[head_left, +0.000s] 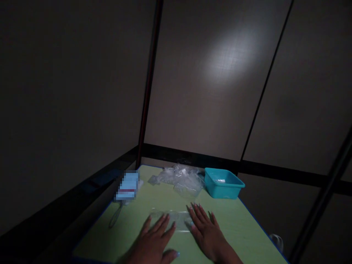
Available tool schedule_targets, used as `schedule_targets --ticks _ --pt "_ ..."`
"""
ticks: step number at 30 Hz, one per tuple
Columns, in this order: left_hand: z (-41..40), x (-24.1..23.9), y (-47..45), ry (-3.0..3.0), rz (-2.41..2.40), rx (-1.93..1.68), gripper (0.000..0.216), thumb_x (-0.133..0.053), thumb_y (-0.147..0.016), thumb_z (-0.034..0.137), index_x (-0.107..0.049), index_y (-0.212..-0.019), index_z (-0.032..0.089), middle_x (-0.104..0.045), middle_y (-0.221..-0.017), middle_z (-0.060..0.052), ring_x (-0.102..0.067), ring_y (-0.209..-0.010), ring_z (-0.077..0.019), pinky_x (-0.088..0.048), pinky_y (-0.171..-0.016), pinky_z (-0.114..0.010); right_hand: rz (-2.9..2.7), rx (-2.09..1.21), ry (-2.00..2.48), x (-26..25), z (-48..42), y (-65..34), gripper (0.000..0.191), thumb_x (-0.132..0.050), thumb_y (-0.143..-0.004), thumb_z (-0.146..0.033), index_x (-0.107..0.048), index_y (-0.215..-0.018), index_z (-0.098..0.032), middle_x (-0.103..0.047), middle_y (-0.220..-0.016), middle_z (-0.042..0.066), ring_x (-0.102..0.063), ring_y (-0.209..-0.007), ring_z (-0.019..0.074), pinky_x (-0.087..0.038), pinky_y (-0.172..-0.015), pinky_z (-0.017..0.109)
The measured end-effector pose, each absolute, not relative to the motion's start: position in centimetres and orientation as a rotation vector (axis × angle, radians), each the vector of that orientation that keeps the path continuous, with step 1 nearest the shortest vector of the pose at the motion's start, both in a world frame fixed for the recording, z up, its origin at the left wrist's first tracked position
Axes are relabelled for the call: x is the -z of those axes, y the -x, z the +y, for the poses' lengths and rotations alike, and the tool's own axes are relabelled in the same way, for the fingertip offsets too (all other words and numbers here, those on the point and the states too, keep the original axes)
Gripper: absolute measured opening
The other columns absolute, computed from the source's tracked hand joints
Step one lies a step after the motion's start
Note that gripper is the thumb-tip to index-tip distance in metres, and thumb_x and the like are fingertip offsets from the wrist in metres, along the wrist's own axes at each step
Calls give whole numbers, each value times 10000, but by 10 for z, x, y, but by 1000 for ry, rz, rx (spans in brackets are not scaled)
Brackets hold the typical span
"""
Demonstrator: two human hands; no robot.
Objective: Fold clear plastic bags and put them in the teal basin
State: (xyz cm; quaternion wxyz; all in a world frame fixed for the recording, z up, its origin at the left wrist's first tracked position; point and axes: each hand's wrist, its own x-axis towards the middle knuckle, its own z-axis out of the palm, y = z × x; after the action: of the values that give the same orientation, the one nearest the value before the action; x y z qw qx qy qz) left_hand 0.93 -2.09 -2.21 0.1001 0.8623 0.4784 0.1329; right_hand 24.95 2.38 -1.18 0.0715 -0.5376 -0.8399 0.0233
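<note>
A small clear plastic bag lies flat on the green table in front of me. My left hand rests palm down with fingers spread on the bag's left part. My right hand lies flat with fingers apart on its right end. Neither hand grips anything.
A pile of crumpled clear plastic bags sits at the table's far edge. A teal plastic tub stands at the far right corner. A blurred blue item with a cord lies at the left edge. Dark walls surround the table.
</note>
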Motion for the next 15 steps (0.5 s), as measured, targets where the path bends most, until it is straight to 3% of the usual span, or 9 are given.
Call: schedule_targets --ticks 3,8,13,15 --pt "-29 30 22 -2492 1626 -406 568 -343 -845 553 -198 -1360 363 -182 -1441 0 -167 -1321 -263 -113 -1038 -572 -2514 -72 1634 11 23 -248 548 -83 -876 -576 -82 -1377 -353 -77 -1445 -29 -56 -1329 224 -80 -1035 549" --pt "-38 23 23 -2341 1991 -378 617 -385 -819 549 -335 -1340 224 -183 -1437 -87 -109 -1330 -281 -118 -1041 -544 -2495 -67 1668 12 22 -246 559 -74 -874 -574 -86 -1382 -340 -92 -1448 -19 -61 -1331 213 -70 -1039 536" --pt "-37 15 1 -2450 1683 -412 565 -341 -838 559 -254 -1354 347 -195 -1442 0 -150 -1329 -238 -148 -1046 -516 -2462 -51 1732 13 21 -245 569 -80 -870 -583 -80 -1384 -339 -74 -1454 -15 -46 -1333 216 -62 -1033 545" --pt "-33 17 4 -2444 1683 -379 566 -328 -841 560 -264 -1354 331 -230 -1433 -7 -179 -1323 -238 -153 -1043 -518 -2461 -43 1738 13 20 -245 572 -82 -867 -588 -75 -1384 -344 -71 -1455 -15 -44 -1334 215 -59 -1030 547"
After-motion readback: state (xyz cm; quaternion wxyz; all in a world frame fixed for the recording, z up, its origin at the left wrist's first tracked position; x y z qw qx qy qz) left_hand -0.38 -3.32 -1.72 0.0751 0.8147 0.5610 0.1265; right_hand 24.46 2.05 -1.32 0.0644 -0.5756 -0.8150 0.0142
